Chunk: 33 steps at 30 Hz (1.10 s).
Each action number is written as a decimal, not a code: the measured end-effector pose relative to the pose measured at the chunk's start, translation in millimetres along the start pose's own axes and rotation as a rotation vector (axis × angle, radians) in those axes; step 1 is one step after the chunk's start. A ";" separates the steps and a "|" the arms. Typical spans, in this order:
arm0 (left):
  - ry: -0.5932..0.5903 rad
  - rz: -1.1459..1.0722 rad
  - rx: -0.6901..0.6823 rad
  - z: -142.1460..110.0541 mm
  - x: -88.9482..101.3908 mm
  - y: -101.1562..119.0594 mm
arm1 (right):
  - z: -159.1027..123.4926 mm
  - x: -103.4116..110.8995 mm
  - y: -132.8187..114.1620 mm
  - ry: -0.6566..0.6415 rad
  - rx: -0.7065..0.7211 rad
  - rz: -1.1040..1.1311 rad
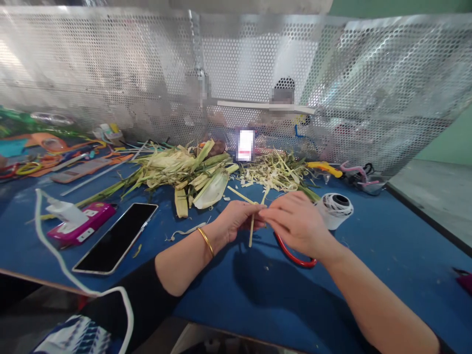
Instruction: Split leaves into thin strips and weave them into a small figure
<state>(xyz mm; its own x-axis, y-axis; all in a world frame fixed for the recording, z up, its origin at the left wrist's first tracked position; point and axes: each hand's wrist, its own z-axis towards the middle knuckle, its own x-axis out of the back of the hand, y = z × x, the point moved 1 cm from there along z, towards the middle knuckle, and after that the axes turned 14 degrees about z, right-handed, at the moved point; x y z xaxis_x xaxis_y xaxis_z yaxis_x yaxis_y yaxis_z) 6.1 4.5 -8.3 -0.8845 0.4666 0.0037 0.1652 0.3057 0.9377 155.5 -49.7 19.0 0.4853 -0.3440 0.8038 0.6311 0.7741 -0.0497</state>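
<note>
My left hand point(241, 216) is closed in a pinch on thin, pale yellow-green plant strips point(251, 231). They cross each other; one end hangs below the fingers and others stick out above. My right hand point(295, 219) meets it at the fingertips, its fingers pressed together by the crossing; what they pinch is too small to make out. Under the right hand lies a red looped handle point(297, 260), partly hidden. Just beyond that hand stands a white spool of thread point(335, 209) with a dark core.
Piles of corn-husk-like leaves point(173, 169) and shredded strips point(276, 172) lie at the back, before a perforated metal screen point(254, 59). To the left are a phone point(118, 238), a purple power strip point(83, 223) with a white plug, and its cable point(55, 255). A yellow-handled tool point(324, 168) lies back right.
</note>
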 end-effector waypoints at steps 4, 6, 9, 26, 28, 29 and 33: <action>0.052 -0.039 -0.028 5.0 0.1 -5.3 | 2.2 -22.5 -14.9 -0.226 0.093 -0.142; 0.036 -0.050 -0.016 5.2 0.9 -4.9 | 0.7 -30.1 -14.4 -0.211 0.106 -0.206; -0.030 -0.084 -0.026 3.9 3.3 -0.1 | -2.4 -32.8 -8.7 -0.080 0.073 -0.244; -0.002 -0.081 -0.080 6.0 13.6 9.8 | -4.3 -21.0 -1.4 0.163 -0.080 -0.118; 0.001 -0.069 -0.074 4.1 13.2 11.1 | -6.0 -19.4 7.9 0.200 -0.320 -0.076; 0.001 -0.052 -0.073 3.2 12.7 11.5 | -6.8 -19.8 11.8 0.167 -0.426 -0.013; 0.052 0.036 -0.095 3.3 10.5 9.1 | -8.4 -22.8 17.3 -0.052 -0.682 0.332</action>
<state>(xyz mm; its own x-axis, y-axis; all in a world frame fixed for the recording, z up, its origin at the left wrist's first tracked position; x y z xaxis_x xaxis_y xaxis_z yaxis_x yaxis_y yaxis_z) -0.3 14.9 -0.8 -0.9007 0.4310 0.0535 0.1571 0.2086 0.9653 160.4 -32.9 -5.2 0.6969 -0.1117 0.7084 0.6991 0.3265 -0.6362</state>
